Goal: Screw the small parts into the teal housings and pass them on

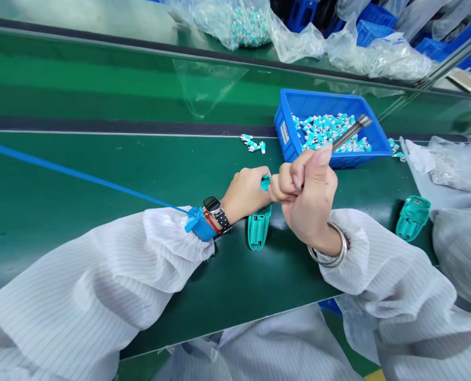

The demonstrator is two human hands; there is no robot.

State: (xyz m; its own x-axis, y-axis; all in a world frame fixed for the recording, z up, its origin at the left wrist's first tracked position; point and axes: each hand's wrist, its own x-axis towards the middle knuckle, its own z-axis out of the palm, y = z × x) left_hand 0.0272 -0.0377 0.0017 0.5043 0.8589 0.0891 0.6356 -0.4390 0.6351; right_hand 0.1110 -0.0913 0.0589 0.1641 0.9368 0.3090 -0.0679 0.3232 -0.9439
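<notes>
A blue cord (72,172) runs from the left edge of the green worktop (100,238) across to a blue strap (199,225) on the left wrist, with a dark watch (215,209) just beside it. Both arms wear white striped sleeves.

The left hand (245,193) lies near the middle of the worktop, its fingers curled around the top end of a teal housing (258,227). The housing's lower part rests on the surface and points toward the near edge. Further back, a few small teal-and-white parts (253,144) lie loose near the dark strip across the worktop.

The right hand (310,198) presses against the left one, knuckles touching. It is clenched in a fist around metal tweezers (350,131), with the thumb laid up along them. The tweezer tips point up and to the right, over a blue bin (318,103). A silver bangle (331,254) circles the right wrist.

The bin stands toward the far right of the worktop and holds a heap of small teal-and-white pieces (323,132).

A second teal housing (413,216) lies near the right edge, well apart from the hands. Clear plastic bags (458,174) lie just beside it.
</notes>
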